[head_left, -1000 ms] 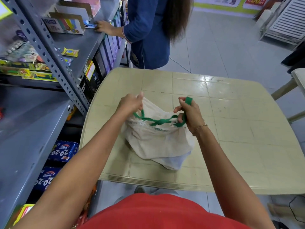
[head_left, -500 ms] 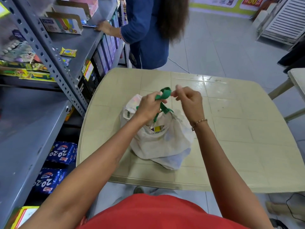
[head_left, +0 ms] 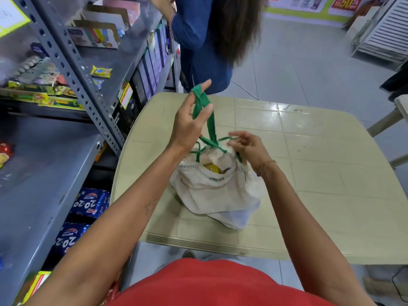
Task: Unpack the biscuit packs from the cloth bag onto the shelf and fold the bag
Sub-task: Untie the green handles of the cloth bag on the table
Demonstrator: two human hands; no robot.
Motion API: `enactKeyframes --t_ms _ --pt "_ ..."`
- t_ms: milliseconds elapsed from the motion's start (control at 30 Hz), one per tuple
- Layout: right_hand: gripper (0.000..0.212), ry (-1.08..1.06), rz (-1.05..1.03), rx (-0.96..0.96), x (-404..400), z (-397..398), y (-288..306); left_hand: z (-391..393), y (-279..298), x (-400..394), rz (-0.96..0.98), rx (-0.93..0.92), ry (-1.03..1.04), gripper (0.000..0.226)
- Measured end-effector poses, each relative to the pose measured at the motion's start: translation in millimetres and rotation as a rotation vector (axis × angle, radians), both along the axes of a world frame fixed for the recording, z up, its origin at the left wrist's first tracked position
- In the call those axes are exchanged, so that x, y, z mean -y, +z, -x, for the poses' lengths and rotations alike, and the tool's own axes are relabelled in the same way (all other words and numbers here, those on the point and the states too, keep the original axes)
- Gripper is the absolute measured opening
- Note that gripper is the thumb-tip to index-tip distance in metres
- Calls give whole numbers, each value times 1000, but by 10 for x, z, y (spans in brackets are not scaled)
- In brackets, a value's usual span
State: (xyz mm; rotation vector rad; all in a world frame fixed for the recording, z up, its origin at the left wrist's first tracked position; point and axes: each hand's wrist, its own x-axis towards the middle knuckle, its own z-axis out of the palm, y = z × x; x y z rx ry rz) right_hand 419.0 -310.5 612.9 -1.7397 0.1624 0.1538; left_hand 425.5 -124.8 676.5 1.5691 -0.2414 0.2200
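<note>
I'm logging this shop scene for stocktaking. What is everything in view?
cloth bag: 1, off-white, on table, mouth open, something yellow inside
handles: green, one pulled up
table: 1, beige, beside shelf
shelf: 1 rack, grey, left
biscuit packs: 2 seen, blue, low shelf
cartons: 2, upper shelf
other person: 1, blue top, at shelf
left hand: holds raised handle
right hand: pinches handle at bag mouth

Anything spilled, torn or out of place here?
Nothing stands out. The cloth bag sits slumped but intact on the table, its contents inside; the left hand lifts its green handle.
</note>
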Motion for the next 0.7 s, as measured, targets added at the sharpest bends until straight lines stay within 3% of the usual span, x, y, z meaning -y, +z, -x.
enactKeyframes --t_ms 67,133,233,367,467,533,633,700 --pt "31 -248 -350 23 53 -40 85 29 30 9 -8 33 17 48" --pt "39 -330 -643 20 132 -64 192 49 38 27 -13 62 28 52" --pt "42 -283 -783 90 254 -50 359 59 4 53 8 91 122 53" --pt "46 -241 -610 183 293 -21 547 81 -92 97 65 45 160 13" --pt "38 -287 -336 311 260 -11 635 135 -194 165 -30 -19 154 31" --pt "38 -370 -283 426 269 -20 692 133 -223 153 2 7 317 31" --pt "48 -577 -324 489 442 -28 730 -12 -178 -30 271 61 676 25" --pt "50 -626 -324 475 576 -5 685 -103 -141 -149 273 71 789 24"
